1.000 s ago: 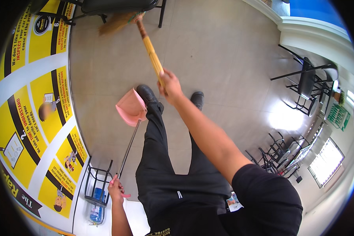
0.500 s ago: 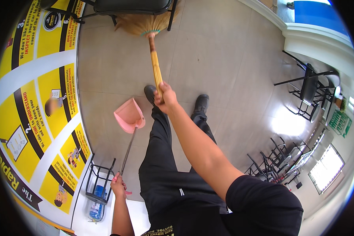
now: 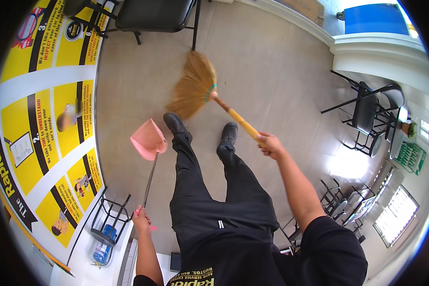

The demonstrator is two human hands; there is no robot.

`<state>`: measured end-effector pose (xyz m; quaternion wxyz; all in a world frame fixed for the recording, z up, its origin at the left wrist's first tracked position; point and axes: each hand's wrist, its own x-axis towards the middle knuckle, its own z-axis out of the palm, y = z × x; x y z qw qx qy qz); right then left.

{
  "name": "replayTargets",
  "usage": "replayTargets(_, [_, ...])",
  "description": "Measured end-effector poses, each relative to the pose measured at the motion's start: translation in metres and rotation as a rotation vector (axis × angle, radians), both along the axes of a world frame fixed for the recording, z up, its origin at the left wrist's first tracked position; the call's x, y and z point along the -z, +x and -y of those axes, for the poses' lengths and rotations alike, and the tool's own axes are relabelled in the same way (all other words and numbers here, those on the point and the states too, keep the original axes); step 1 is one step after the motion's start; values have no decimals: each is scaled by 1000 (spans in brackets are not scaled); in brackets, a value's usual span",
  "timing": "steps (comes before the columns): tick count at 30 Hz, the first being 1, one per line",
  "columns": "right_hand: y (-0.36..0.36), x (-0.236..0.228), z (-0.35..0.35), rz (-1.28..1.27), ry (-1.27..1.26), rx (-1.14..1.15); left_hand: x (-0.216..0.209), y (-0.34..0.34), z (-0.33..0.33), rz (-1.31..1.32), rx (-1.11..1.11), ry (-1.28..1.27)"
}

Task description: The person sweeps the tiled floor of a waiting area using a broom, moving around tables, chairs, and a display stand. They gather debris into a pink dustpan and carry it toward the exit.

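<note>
My right hand [image 3: 270, 145] is closed round the yellow handle of a soft fan-shaped broom [image 3: 193, 86]. Its straw bristles spread to the left over the tiled floor, just ahead of my left shoe [image 3: 176, 125]. Low on the left, my left hand [image 3: 141, 220] grips the pink end of a long thin handle. At that handle's far end a pink dustpan [image 3: 148, 139] rests on the floor, left of my left shoe, its mouth facing away from me. The broom and the dustpan are apart. No debris can be made out inside the pan.
A black folding chair [image 3: 153, 15] stands ahead. Another black chair [image 3: 367, 109] is at the right, with several more behind it. A yellow poster wall [image 3: 38, 143] runs along the left. Near it are a black stool [image 3: 102, 236] and a blue water bottle [image 3: 105, 245].
My right hand has swung right and nearer me. The broom head has come out from beneath the front chair toward my feet, its bristles now pointing left. The dustpan stays beside my left foot.
</note>
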<state>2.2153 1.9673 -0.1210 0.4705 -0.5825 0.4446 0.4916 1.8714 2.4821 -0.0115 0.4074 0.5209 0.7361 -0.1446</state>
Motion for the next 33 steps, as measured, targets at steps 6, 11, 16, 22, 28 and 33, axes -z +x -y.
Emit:
replayTargets(6, [60, -74, 111, 141, -146, -257, -5, -8, 43, 48, -38, -31])
replayTargets(11, [105, -155, 146, 211, -126, -375, -21, -12, 67, 49, -68, -6])
replayTargets(16, [143, -213, 157, 303, -89, -381, -38, -7, 81, 69, -77, -29])
replayTargets(22, [213, -224, 141, 423, -1, -318, -23, -9, 93, 68, -99, -37])
replayTargets(28, [290, -121, 118, 444, 233, -47, -61, 14, 163, -19, -96, 14])
replayTargets(33, [331, 31, 73, 186, 479, 320, -78, 49, 227, -82, -37, 79])
